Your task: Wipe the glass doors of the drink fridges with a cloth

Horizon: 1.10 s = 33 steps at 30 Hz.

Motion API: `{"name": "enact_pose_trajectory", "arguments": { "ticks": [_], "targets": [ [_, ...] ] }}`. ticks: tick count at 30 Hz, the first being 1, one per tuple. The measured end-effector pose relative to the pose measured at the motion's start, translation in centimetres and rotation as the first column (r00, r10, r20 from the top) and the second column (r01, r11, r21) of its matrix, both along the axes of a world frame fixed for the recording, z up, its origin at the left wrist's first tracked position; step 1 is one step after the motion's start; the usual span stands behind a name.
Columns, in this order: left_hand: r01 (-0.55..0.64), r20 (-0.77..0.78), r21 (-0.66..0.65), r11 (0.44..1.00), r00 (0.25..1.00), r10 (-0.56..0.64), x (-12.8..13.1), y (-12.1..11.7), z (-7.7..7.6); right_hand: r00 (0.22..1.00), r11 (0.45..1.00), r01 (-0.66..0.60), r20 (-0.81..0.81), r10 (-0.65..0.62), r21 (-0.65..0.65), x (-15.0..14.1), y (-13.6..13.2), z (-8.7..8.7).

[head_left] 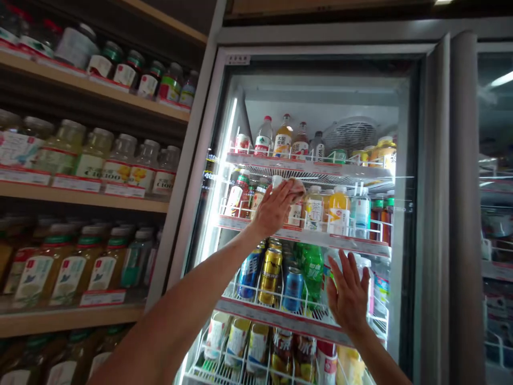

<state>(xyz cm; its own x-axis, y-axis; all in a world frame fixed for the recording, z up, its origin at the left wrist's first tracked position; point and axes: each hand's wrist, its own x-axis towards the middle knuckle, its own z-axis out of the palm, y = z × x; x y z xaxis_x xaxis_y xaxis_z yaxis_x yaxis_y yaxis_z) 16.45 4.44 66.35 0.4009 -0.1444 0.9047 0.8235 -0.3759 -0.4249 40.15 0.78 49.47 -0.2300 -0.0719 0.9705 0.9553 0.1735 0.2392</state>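
In the head view, my left hand [273, 209] reaches up to the glass door [320, 80] of a lit drinks fridge. A pale pinkish cloth [297, 188] is under its fingers, pressed toward the glass in front of the second shelf. Lower and to the right, my right hand [348, 294] is raised with its fingers spread, holding nothing. Its palm faces the glass; whether it touches, I cannot tell. Behind the door stand juice bottles [339, 209], gold cans [271, 275], a blue can [293, 289] and green soda bottles [312, 267].
Left of the fridge, wooden shelves [80, 192] carry rows of bottled drinks with price tags. The metal door frame [435, 214] runs down the right side, with another glass-fronted fridge [497, 214] beyond it. White wire racks [316, 171] hold the fridge's bottles.
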Motion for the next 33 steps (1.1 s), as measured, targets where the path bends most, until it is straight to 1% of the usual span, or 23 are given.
{"name": "enact_pose_trajectory", "arguments": {
  "ticks": [1,2,3,5,6,7,8,10,12,14,15,17,18,19,21,23,24,26,28,29,30,31,33],
  "targets": [
    [-0.008,0.017,-0.012,1.000,1.000,0.008,-0.5,0.0,0.1,1.000,1.000,-0.002,0.000,0.002,-0.002,0.0,0.0,0.0],
    [-0.012,0.108,-0.035,0.999,0.994,0.016,-1.5,0.0,0.3,1.000,1.000,-0.004,-0.001,0.004,-0.002,0.0,0.0,0.0],
    [-0.010,0.237,-0.062,0.998,0.971,0.024,-2.7,0.0,0.8,1.000,1.000,-0.006,-0.003,0.006,-0.002,0.1,0.0,-0.1],
    [0.014,0.473,-0.103,0.995,0.880,0.037,-4.8,0.2,1.6,1.000,1.000,-0.011,-0.005,0.011,-0.004,0.1,0.1,-0.3],
    [0.027,0.543,-0.113,0.993,0.839,0.039,-5.4,0.2,1.9,1.000,1.000,-0.016,-0.013,0.016,-0.002,0.1,0.1,-0.3],
    [0.038,0.568,-0.118,0.992,0.822,0.036,-5.4,0.2,1.9,0.999,1.000,-0.024,-0.025,0.024,0.003,0.0,0.0,-0.3],
    [0.049,0.551,-0.120,0.992,0.834,0.025,-4.8,0.2,1.7,0.999,0.999,-0.039,-0.038,0.039,0.012,-0.3,-0.1,-0.2],
    [0.091,0.450,-0.112,0.990,0.893,-0.031,-2.2,0.0,0.7,0.992,0.994,-0.110,-0.055,0.111,0.026,-1.4,-0.6,1.0],
    [0.170,0.343,-0.094,0.981,0.931,-0.128,1.0,-0.3,-0.4,0.966,0.966,-0.256,-0.034,0.257,0.035,-3.5,-1.3,3.3],
    [0.266,0.316,-0.075,0.961,0.921,-0.230,3.2,-0.4,-1.1,0.905,0.904,-0.426,0.016,0.425,0.029,-6.2,-1.8,6.7],
    [0.309,0.326,-0.068,0.949,0.906,-0.271,3.8,-0.3,-1.3,0.871,0.871,-0.491,0.035,0.490,0.031,-7.6,-1.8,8.5],
    [0.362,0.345,-0.061,0.930,0.882,-0.321,3.4,-0.1,-1.7,0.835,0.835,-0.549,0.018,0.550,-0.024,-10.0,-1.4,12.0],
    [0.366,0.342,-0.060,0.929,0.881,-0.326,2.6,0.0,-1.9,0.835,0.833,-0.550,-0.002,0.550,-0.058,-11.1,-1.0,13.5],
    [0.357,0.327,-0.062,0.932,0.890,-0.319,1.5,0.1,-2.3,0.849,0.844,-0.526,-0.016,0.528,-0.100,-12.0,-0.5,14.6],
    [0.306,0.276,-0.077,0.949,0.921,-0.275,-1.1,0.3,-3.2,0.907,0.893,-0.416,-0.012,0.420,-0.173,-13.6,0.3,16.0],
    [0.239,0.233,-0.103,0.966,0.950,-0.210,-3.7,0.4,-4.4,0.961,0.942,-0.267,0.012,0.275,-0.206,-15.2,1.0,16.3],
    [0.201,0.247,-0.105,0.974,0.954,-0.171,-4.8,0.5,-4.9,0.977,0.958,-0.203,0.022,0.211,-0.203,-16.0,1.3,16.3],
    [0.122,0.288,-0.103,0.987,0.954,-0.088,-6.2,0.6,-5.7,0.991,0.978,-0.128,0.021,0.133,-0.165,-17.3,1.8,16.2],
    [0.062,0.308,-0.088,0.994,0.951,-0.032,-6.7,0.8,-6.0,0.995,0.990,-0.092,0.019,0.095,-0.109,-17.0,2.0,16.4],
    [0.044,0.303,-0.081,0.996,0.953,-0.017,-6.7,0.9,-6.1,0.997,0.994,-0.078,0.013,0.080,-0.082,-16.0,2.0,16.5],
    [0.035,0.300,-0.073,0.997,0.954,-0.011,-6.7,0.9,-6.1,0.998,0.996,-0.065,-0.005,0.064,-0.058,-14.3,2.0,16.6],
    [0.031,0.300,-0.069,0.997,0.954,-0.009,-6.6,1.0,-6.1,0.998,0.998,-0.049,-0.038,0.048,-0.034,-11.9,1.8,16.7],
    [0.027,0.299,-0.071,0.997,0.954,-0.005,-6.4,1.1,-6.0,0.985,1.000,-0.013,-0.172,0.014,0.006,-5.8,1.2,17.0]
  ]
}}
